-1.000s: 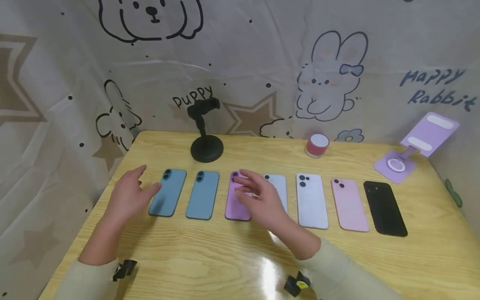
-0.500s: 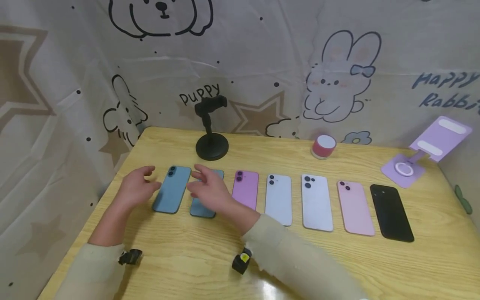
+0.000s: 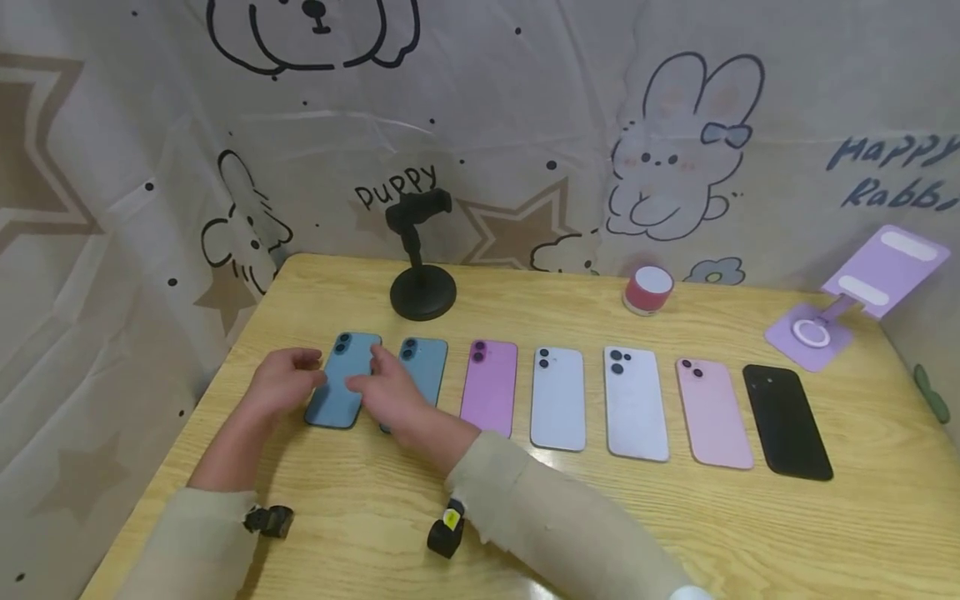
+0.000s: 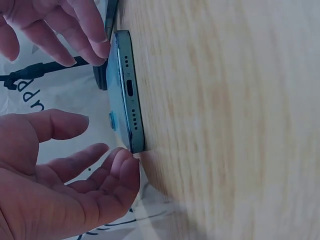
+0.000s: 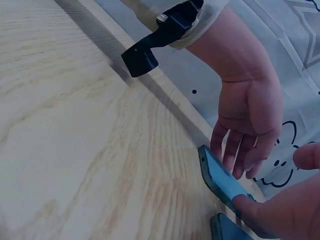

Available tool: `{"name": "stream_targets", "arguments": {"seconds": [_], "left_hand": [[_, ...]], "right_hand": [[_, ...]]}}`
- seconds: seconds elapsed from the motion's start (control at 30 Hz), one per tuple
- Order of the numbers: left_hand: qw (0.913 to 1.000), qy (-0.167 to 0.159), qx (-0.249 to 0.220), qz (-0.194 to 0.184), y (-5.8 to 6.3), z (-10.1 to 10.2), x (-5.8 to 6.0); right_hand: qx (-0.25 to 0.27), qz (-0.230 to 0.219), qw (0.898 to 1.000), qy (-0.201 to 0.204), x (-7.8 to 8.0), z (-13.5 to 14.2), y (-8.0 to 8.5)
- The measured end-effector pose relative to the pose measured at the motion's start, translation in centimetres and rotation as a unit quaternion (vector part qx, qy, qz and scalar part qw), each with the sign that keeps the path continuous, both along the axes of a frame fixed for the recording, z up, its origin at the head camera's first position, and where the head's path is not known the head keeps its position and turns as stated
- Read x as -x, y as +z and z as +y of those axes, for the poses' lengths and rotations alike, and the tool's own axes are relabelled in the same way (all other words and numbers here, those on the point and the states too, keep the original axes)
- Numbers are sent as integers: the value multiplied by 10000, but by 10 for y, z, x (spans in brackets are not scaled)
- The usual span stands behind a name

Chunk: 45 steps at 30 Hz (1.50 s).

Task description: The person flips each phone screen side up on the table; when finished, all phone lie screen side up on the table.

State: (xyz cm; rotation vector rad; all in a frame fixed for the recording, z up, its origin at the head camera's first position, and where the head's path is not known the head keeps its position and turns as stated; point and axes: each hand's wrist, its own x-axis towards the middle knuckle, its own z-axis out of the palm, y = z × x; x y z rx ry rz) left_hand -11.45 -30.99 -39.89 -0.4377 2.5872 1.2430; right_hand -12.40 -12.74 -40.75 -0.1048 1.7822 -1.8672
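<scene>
In the head view a blue phone (image 3: 339, 398) lies back-up at the left end of a row of phones, between both hands. My left hand (image 3: 283, 382) is at its left edge; in the left wrist view those fingertips (image 4: 131, 156) are at or touching its lower corner. My right hand (image 3: 393, 396) reaches over the second blue phone (image 3: 430, 367), its fingers by the first phone's right edge. The right wrist view has the right thumb (image 5: 245, 204) at that edge; contact is hard to tell. Neither hand lifts the phone, and its charging-port end (image 4: 129, 92) faces me.
Rightward stand a purple phone (image 3: 491, 392), white phones (image 3: 558, 400), a pink phone (image 3: 714, 412) and a black phone (image 3: 787, 421). Behind are a black stand (image 3: 423, 293), a red-and-white round object (image 3: 648, 292) and a lilac phone stand (image 3: 810, 335). Printed cloth (image 3: 495, 100) borders the wooden table (image 3: 750, 533).
My right hand has swept left from over the purple and white phones, past the second blue phone, to the first. My left hand has shifted slightly right to that phone's edge.
</scene>
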Motion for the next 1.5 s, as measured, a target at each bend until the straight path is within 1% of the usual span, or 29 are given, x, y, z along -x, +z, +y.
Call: {"name": "stream_targets", "arguments": {"seconds": [0.13,0.23,0.43,0.53,0.63,0.77,0.87,1.0,1.07,1.2,1.3,1.4,1.5], "left_hand": [[9998,163,21,66,-3,1,-1],[9994,320,53,71,-3,2,-1],[9971,764,-44,-53,-3,5,-1],[9954,956,7,-22,-1,5,0],[9941,1078,81,-12,-1,5,-1],[9939,1090,147,-39,-1,4,-2],[9943,1050,161,-66,-2,3,-3],[9940,1081,70,-137,-6,1,-3],[9939,1089,12,-192,-8,1,-2],[9933,1111,-129,-276,-10,-1,-2],[9932,1103,-230,-297,-8,-2,-2],[9929,1099,-350,-288,-5,-2,-2],[9925,1093,-514,-188,-1,-1,-1]], "right_hand": [[115,-255,9994,-225,0,-2,-4],[200,-418,9976,-517,-1,-4,-5],[88,-281,9940,-1051,-6,-13,-8],[54,-180,9930,-1168,-8,-17,-9],[-95,-15,9931,-1170,-9,-20,-10],[-568,311,9923,-1054,-9,-23,-9],[-1008,573,9887,-953,-9,-25,-7],[-1306,785,9832,-1004,-10,-28,-7],[-1310,825,9819,-1095,-10,-29,-8],[-1223,675,9828,-1211,-10,-31,-12],[-1121,588,9839,-1260,-10,-30,-12],[-1044,601,9840,-1316,-9,-28,-11],[-1003,600,9835,-1384,-8,-28,-11]]}}
